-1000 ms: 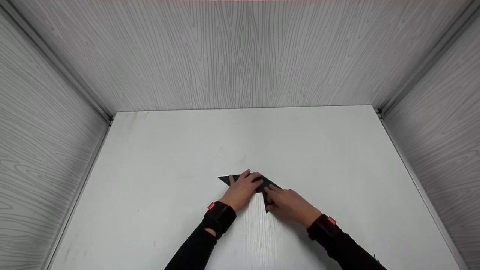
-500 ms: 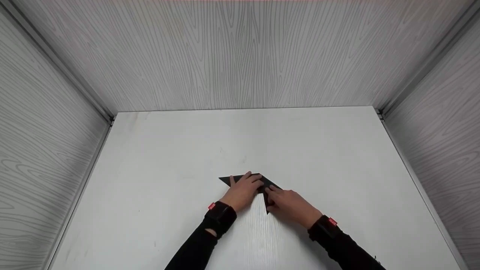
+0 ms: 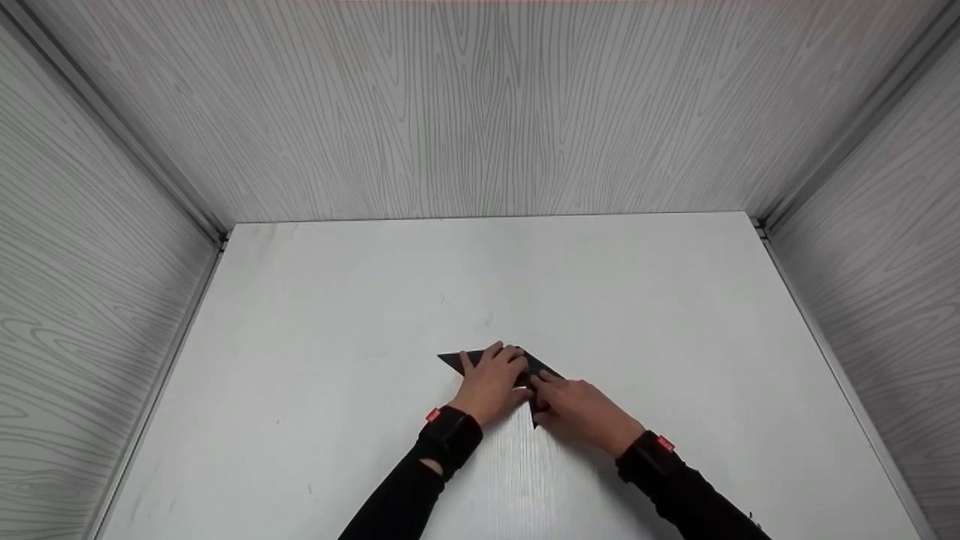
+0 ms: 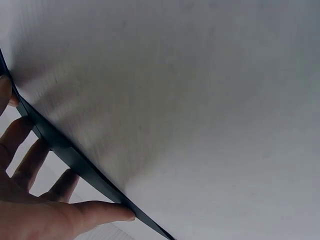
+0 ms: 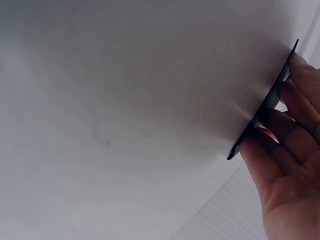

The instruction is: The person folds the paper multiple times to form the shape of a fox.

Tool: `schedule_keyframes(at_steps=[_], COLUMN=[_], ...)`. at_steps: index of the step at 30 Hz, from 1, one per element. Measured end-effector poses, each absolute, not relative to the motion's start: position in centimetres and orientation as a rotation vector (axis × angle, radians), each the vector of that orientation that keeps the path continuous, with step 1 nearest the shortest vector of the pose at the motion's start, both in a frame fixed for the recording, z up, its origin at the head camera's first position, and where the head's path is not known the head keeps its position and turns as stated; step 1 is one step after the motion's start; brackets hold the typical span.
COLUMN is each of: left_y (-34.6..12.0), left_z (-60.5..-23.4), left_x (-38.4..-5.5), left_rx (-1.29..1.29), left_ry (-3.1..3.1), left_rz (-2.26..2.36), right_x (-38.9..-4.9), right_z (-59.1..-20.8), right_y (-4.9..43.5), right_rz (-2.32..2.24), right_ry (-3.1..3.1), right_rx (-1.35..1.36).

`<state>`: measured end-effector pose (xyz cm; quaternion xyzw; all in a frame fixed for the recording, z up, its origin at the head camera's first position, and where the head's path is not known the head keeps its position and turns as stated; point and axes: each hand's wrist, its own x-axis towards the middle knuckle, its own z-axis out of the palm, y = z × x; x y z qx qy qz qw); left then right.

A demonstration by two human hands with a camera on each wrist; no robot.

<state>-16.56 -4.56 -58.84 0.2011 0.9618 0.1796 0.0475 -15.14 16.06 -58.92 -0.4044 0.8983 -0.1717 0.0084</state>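
Observation:
A dark, folded sheet of paper (image 3: 541, 367) with pointed corners lies flat on the white tabletop in the head view. Over its left part, my left hand (image 3: 489, 384) rests with spread fingers, one tip reaching toward the right hand. My right hand (image 3: 583, 407) presses fingertips on its right part, beside a narrow point that sticks out toward me. From the left wrist, the paper (image 4: 80, 160) appears edge-on under several fingertips. Fingertips also touch the paper (image 5: 272, 97) in the right wrist view. Both hands cover much of its surface.
The white tabletop (image 3: 337, 315) is bounded by a grey wood-grain back panel (image 3: 480, 112) and by side panels at the left (image 3: 82, 300) and right (image 3: 885, 247). Black bands wrap both wrists.
My left hand has shifted slightly to the right, and one of its digits now reaches beside the right fingertips. The right hand and the paper stay nearly where they were.

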Motion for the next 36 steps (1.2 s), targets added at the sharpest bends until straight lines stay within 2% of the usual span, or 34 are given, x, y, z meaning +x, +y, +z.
schedule_keyframes(at_steps=[5, 13, 24, 36], left_y=[-4.5, -4.5, -4.4, -4.7], left_z=[-58.9, -58.7, -59.1, -59.0], left_x=[-16.5, -16.5, -16.5, -16.5], left_rx=[0.613, 0.612, 0.602, 0.631], left_ry=[2.944, 2.945, 2.929, 2.926], left_rz=[0.53, 0.516, 0.544, 0.572], right_x=[-15.3, -17.4, -20.9, -22.0], right_z=[-58.6, -57.4, -58.4, -57.6], right_y=[16.1, 16.3, 15.2, 13.5], right_rz=[-0.551, -0.787, -0.912, -0.842], right_ry=[2.773, 2.746, 2.834, 2.841], right_rx=[-1.23, -0.91, -0.464, -0.358])
